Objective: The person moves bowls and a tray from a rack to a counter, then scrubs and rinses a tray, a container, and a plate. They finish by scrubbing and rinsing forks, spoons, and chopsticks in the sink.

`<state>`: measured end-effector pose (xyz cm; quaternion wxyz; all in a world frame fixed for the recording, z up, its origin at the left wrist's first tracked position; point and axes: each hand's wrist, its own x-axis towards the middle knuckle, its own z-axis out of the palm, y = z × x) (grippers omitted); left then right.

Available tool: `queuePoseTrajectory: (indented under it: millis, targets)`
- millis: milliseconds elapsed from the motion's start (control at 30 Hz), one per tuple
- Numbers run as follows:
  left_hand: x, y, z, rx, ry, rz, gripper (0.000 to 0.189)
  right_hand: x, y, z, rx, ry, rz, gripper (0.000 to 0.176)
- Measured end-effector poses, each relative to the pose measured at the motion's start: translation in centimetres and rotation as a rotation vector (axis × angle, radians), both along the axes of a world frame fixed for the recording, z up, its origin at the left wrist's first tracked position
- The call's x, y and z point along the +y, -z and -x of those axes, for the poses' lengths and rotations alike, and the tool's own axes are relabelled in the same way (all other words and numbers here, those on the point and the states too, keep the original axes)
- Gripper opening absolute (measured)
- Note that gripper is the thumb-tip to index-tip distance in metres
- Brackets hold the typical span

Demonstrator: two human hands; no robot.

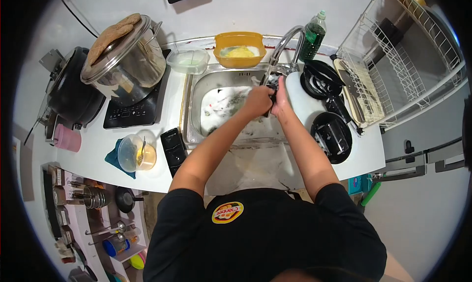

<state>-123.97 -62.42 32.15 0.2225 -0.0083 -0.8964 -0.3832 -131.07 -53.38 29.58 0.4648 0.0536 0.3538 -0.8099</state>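
Over the right side of the steel sink (194, 107), both hands are at a narrow black item (267, 113) of a kind I cannot make out, right by the faucet (281, 46). My left hand (259, 102) is closed, its knuckles against the item. On the other side, my right hand (281, 99) grips it with the thumb side up. The fingers hide most of its shape. White suds (221, 105) and dark bits fill the basin below.
Washed-looking black pans (332, 137) crowd the right counter beside a dish rack (378, 80) and a green soap bottle (313, 36). A yellow basin (240, 59) stands behind the sink. Leftward are a black divided tray (173, 151), a plastic tub (132, 153) and a steel pot (132, 70).
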Motion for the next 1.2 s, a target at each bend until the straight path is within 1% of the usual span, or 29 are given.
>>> queuePoseTrajectory:
  millis: [33, 67, 100, 167, 200, 267, 300, 333, 400, 433, 467, 500, 533, 567, 600, 633, 700, 733, 800, 867, 900, 933, 967, 1000, 1033, 1100, 1167, 1200]
  targets:
    - [-0.7, 0.1, 0.3, -0.077, 0.018, -0.029, 0.019, 0.2, -0.3, -0.5, -0.03, 0.008, -0.004, 0.075]
    - [-1.7, -0.3, 0.8, -0.158, 0.078, -0.262, 0.012, 0.2, -0.3, -0.6, -0.034, -0.038, 0.021, 0.072]
    - [-2.6, -0.6, 1.4, -0.201, 0.072, -0.349, 0.011, 0.0, 0.2, -0.5, 0.042, -0.075, 0.051, 0.067]
    - [-3.5, -3.4, 1.8, -0.286, 0.057, -0.524, 0.013, -0.7, 1.3, -0.4, 0.192, -0.148, 0.112, 0.055]
    - [-3.6, -4.3, 2.4, -0.334, 0.064, -0.402, 0.014, -1.3, 1.5, -0.3, 0.17, -0.071, 0.058, 0.055]
    - [-3.3, -5.5, 3.4, -0.425, 0.073, -0.16, 0.019, -2.2, 2.0, 0.6, 0.177, -0.059, 0.085, 0.05]
    - [-2.9, -5.9, 3.6, -0.4, 0.122, -0.053, 0.021, -2.6, 2.4, 1.0, 0.181, -0.054, 0.1, 0.047]
    - [-2.4, -6.2, 3.9, -0.375, 0.173, 0.056, 0.023, -2.9, 2.9, 1.0, 0.438, -0.016, -0.015, 0.045]
    - [-2.2, -5.4, 4.6, -0.21, 0.272, 0.441, 0.025, -3.2, 4.1, 1.0, 0.945, 0.072, -0.256, 0.041]
    - [-2.5, -3.7, 5.7, -0.056, 0.311, 0.716, 0.024, -3.3, 4.6, 1.3, 1.201, 0.119, -0.384, 0.039]
    - [-2.5, -3.5, 6.3, 0.107, 0.347, 0.986, 0.024, -3.4, 4.8, 1.6, 1.455, 0.167, -0.518, 0.038]
    - [-3.1, -3.5, 7.0, 0.038, 0.24, 0.76, 0.02, -3.5, 5.0, 2.1, 1.707, 0.216, -0.658, 0.038]
    - [-4.1, -4.6, 7.0, -0.033, 0.14, 0.533, 0.017, -3.5, 2.7, 1.8, 1.699, -0.035, -0.856, 0.039]
    - [-5.3, -5.4, 6.9, -0.107, 0.044, 0.306, 0.014, -3.4, -1.8, 0.8, 1.658, -0.292, -1.046, 0.039]
    - [-7.1, -6.1, 8.0, -0.111, 0.031, 0.173, 0.014, -3.3, -4.3, 0.5, 1.586, -0.553, -1.225, 0.04]
    - [-9.0, -6.8, 9.5, -0.119, 0.018, 0.039, 0.014, -3.3, -3.8, 1.1, 1.488, -0.43, -1.154, 0.039]
    - [-11.3, -8.5, 11.3, -0.208, -0.241, 0.205, 0.013, -3.1, -2.3, 2.1, 1.287, -0.191, -1.008, 0.036]
    - [-12.8, -7.5, 12.5, -0.245, -0.165, 0.313, 0.013, -3.0, -2.3, 1.6, 1.677, -0.046, -1.161, 0.037]
    - [-15.8, -3.3, 15.3, -0.308, -0.023, 0.526, 0.013, -2.4, -1.7, 3.2, 1.952, -0.106, -1.258, 0.039]
    - [-17.5, 0.5, 18.0, -0.522, 0.028, 0.571, 0.012, -2.6, 1.8, 5.6, 2.034, -0.033, -1.251, 0.038]
    - [-18.1, 1.9, 18.8, -0.633, 0.054, 0.593, 0.011, -2.7, 0.2, 5.2, 1.914, -0.245, -1.283, 0.037]
    - [-18.4, 2.8, 19.3, -0.607, 0.048, 0.623, 0.011, -2.6, -3.4, 3.7, 1.781, -0.449, -1.304, 0.037]
    - [-18.6, 3.4, 19.4, -0.58, 0.043, 0.653, 0.012, -2.9, -5.3, 3.0, 1.637, -0.644, -1.314, 0.036]
    - [-18.6, 4.0, 19.6, -0.551, 0.038, 0.683, 0.012, -3.2, -2.9, 3.7, 1.709, -0.568, -1.325, 0.036]
    - [-18.3, 3.7, 19.4, -0.58, 0.055, 0.652, 0.015, -3.6, -0.7, 4.3, 1.778, -0.49, -1.339, 0.036]
    - [-17.9, 1.3, 18.7, -0.637, 0.081, 0.592, 0.02, -3.7, 0.5, 3.9, 1.753, -0.274, -1.363, 0.038]
    - [-18.6, 0.0, 18.4, -0.549, 0.03, 0.335, 0.015, -3.6, 2.0, 4.0, 1.326, 0.284, -0.825, 0.039]
    - [-18.8, -0.4, 18.1, -0.507, 0.007, 0.206, 0.016, -4.0, 3.5, 5.1, 1.298, 0.334, -0.835, 0.039]
